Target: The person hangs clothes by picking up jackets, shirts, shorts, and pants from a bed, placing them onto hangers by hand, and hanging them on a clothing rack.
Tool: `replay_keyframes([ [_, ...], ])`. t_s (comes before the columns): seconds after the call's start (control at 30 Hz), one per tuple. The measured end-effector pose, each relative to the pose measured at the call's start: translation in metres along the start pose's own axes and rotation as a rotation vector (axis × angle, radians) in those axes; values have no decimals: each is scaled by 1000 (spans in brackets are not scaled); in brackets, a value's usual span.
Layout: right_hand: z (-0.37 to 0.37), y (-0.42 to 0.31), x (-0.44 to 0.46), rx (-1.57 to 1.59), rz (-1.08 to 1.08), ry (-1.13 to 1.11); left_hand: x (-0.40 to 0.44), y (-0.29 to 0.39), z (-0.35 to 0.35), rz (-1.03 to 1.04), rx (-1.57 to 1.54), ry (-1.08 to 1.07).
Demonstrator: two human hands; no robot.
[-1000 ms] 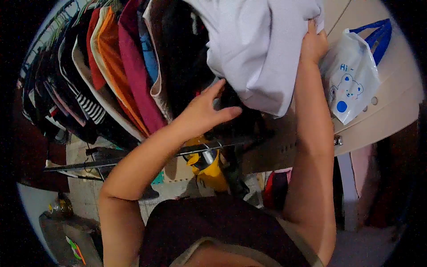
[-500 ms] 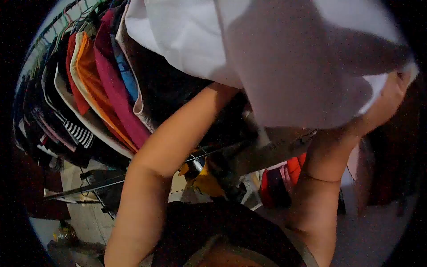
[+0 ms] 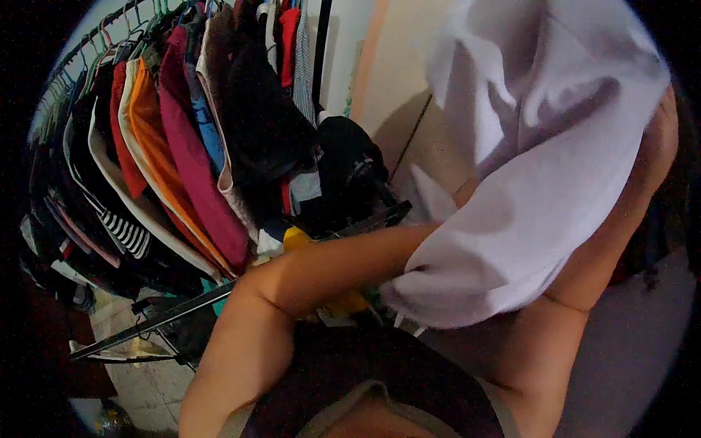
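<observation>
A white garment [image 3: 526, 182], folded and bunched, hangs raised in front of me on the right. It drapes over the end of my left forearm. Only a small patch of my left hand [image 3: 465, 192] shows beside the cloth; its fingers are hidden. At the upper right, my right hand [image 3: 665, 113] is against the garment's outer edge and holds it up, with the fingertips behind the fabric. Whether the garment is a shirt or something else I cannot tell.
On the left, a rack rail [image 3: 87, 36] carries several clothes on hangers, among them an orange garment [image 3: 150, 117] and a magenta one [image 3: 186, 139]. A black bar [image 3: 168, 317] crosses low at left. A black item with pale lettering [image 3: 354, 157] hangs near the wall.
The white garment has moved right and is more bunched, uncovering more of the rack and wall. My left forearm has swung rightward and lower; my right hand has come slightly up.
</observation>
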State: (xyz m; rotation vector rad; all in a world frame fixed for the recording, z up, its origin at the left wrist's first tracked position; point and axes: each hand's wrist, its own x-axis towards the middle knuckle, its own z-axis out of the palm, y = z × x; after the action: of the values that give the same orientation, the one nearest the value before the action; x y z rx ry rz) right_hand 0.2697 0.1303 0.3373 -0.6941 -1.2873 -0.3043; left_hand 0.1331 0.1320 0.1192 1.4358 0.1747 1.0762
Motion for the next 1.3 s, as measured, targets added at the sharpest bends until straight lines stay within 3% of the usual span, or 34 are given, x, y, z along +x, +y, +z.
replay_keyframes([
  [0.1, 1, -14, 3, -161, 159, -181, -36, 3, 10, -68, -76, -99],
  [0.2, -15, 1, -35, -780, 408, -746, -68, 7, 11, -130, -142, -201],
  [0.27, -21, 16, -83, -1083, 203, -1021, -89, 10, 9, -153, -147, -240],
  [0.37, -29, -21, -158, -507, 110, -986, -110, 16, 3, -171, -134, -292],
  [0.57, -65, -85, -265, -5, 437, -1061, -127, 38, -28, -137, 43, -285],
  [0.9, -102, -79, -326, 71, 741, -901, -138, 29, -52, -188, 318, -111],
  [1.07, -100, -53, -357, 31, 894, -788, -114, 20, -21, -241, 34, -160],
  [1.3, -135, -17, -350, -106, 983, -435, -93, -1, 18, -327, -241, -205],
])
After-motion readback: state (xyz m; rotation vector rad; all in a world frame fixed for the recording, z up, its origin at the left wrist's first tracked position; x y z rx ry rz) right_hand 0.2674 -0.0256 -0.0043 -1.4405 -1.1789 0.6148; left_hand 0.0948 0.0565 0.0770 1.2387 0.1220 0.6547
